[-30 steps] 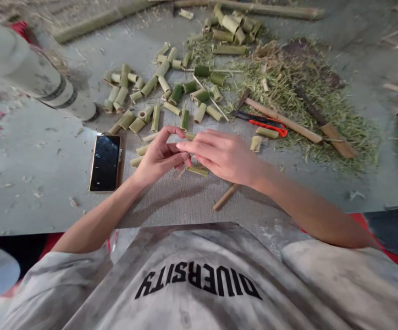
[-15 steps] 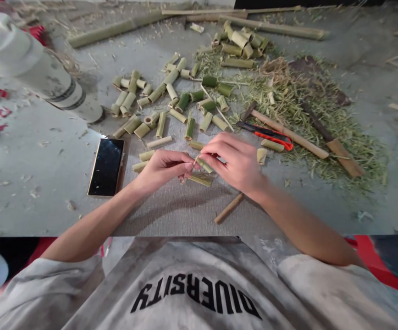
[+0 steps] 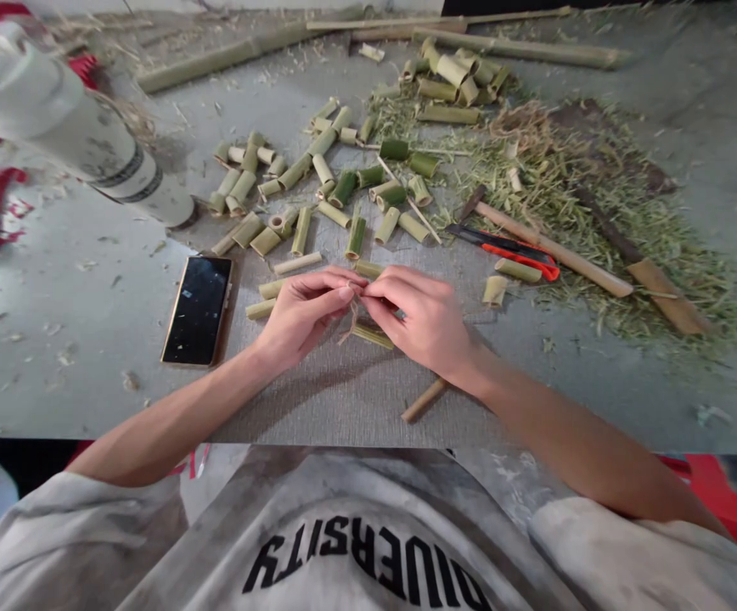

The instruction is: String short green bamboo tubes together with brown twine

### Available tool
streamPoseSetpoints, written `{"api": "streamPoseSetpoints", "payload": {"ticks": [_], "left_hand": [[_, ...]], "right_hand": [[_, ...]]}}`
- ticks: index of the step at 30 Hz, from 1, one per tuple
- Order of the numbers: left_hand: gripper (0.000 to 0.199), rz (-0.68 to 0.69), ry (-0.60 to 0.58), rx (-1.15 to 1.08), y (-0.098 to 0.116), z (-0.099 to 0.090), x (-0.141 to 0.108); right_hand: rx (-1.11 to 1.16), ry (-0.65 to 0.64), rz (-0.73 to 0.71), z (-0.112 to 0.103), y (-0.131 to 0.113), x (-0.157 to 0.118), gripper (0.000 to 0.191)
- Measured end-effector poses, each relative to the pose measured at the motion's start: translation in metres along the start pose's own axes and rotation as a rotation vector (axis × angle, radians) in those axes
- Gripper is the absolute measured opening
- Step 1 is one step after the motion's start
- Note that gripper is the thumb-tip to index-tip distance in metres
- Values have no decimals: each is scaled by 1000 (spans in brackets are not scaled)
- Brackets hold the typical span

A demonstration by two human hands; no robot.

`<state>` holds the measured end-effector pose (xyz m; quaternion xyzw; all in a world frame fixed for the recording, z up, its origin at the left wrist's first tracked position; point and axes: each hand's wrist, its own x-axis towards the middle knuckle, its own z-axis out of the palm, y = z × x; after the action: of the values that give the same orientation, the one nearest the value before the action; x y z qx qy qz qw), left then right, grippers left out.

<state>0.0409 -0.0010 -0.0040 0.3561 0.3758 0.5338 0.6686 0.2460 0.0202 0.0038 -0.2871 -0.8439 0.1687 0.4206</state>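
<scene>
My left hand (image 3: 305, 310) and my right hand (image 3: 416, 314) meet above the table, fingertips pinched together on a thin strand of twine (image 3: 354, 316). Its loose end hangs down between them. Just below lies a short bamboo piece (image 3: 372, 336), partly behind my right fingers. More cut pieces lie left of my left hand, among them one pale green length (image 3: 260, 309). Beyond my hands several short bamboo tubes (image 3: 356, 238) are spread over the table. A brown stick (image 3: 424, 400) rests under my right wrist.
A phone (image 3: 197, 311) lies at the left, with a white tumbler (image 3: 88, 136) behind it. To the right are an orange and black cutter (image 3: 514, 252), a wooden-handled hammer (image 3: 553, 249), a knife handle (image 3: 671, 297) and green shavings (image 3: 718, 280). Long bamboo poles (image 3: 521, 49) lie at the back.
My right hand has moved slightly down and its fingertips have come closer to my left ones. The twine now hangs lower between them. The whole view has shifted a little.
</scene>
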Motion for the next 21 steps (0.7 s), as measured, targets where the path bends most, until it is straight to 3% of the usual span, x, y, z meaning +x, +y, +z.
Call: {"api": "streamPoseSetpoints", "payload": {"ticks": [7, 14, 21], "left_hand": [[28, 51, 88, 32, 0, 5, 0], [24, 64, 122, 113, -3, 4, -4], [15, 72, 131, 145, -4, 2, -4]], "right_hand": [[-110, 19, -39, 1, -4, 1, 20], [-25, 79, -35, 2, -7, 2, 19], [68, 88, 61, 4, -8, 1, 19]]}}
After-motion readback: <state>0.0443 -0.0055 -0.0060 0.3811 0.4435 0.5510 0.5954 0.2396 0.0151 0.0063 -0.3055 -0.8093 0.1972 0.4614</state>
